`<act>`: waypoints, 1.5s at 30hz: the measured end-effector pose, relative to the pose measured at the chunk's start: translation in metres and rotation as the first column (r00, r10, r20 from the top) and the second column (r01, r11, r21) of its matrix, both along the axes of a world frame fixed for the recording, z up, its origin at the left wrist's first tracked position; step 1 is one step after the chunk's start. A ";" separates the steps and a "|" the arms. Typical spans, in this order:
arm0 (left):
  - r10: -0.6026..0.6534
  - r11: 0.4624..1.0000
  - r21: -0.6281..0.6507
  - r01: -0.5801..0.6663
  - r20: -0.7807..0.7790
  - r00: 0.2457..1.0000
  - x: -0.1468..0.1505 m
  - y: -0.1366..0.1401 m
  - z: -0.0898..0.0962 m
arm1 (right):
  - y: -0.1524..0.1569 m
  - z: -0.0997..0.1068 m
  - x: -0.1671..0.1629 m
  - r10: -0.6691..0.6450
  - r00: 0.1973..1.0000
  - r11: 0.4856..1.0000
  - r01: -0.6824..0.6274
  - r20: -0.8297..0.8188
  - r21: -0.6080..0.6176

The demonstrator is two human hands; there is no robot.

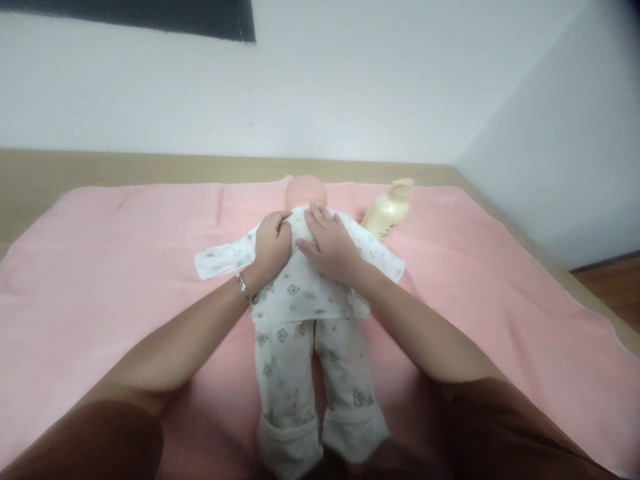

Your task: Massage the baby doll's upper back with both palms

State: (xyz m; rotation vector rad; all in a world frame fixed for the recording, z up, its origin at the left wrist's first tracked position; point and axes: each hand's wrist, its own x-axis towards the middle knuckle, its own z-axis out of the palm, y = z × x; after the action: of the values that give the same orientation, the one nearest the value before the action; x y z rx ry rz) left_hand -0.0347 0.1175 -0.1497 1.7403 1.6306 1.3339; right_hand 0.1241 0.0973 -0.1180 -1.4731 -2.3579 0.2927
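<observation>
Left hand (273,248) resting on a clothed doll (310,300), its fingers curling, whether they are gripping fabric unclear, doll lying on pink cloth (130,267), right hand (333,245) lying flat, fingers extending, pump bottle (387,212) showing beside a sleeve (387,260)

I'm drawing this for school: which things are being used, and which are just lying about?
In use: left hand and right hand, both on the shirt; the doll wearing it; its trousers; the pink cloth underneath.

Probably not in use: the pump bottle, which neither hand touches; the dark panel above.
</observation>
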 end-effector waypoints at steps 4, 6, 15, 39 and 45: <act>-0.009 1.000 0.000 0.009 -0.032 0.999 -0.001 -0.001 0.000 | 0.008 -0.001 0.006 -0.122 0.992 0.992 0.121 -0.028 -0.041; -0.007 1.000 0.011 0.008 -0.038 0.999 -0.001 -0.001 -0.001 | 0.011 0.000 0.009 -0.144 0.989 0.988 0.142 -0.020 -0.065; 0.000 1.000 -0.012 0.000 -0.041 0.999 -0.001 0.000 0.000 | -0.004 0.007 0.003 -0.101 0.993 0.993 0.096 0.062 0.071; 0.032 0.998 -0.053 -0.022 0.201 0.979 0.001 0.000 0.003 | -0.035 0.002 -0.030 0.048 0.990 0.977 -0.075 0.136 0.202; 0.013 0.999 -0.047 -0.007 0.142 0.990 0.002 -0.002 0.008 | 0.009 0.008 -0.007 0.076 0.995 0.997 -0.077 0.071 0.018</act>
State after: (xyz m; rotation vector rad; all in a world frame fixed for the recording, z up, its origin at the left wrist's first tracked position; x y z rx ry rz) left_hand -0.0328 0.1158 -0.1413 1.5743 1.5809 1.3797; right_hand 0.1168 0.1059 -0.1095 -1.4076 -2.4690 0.2386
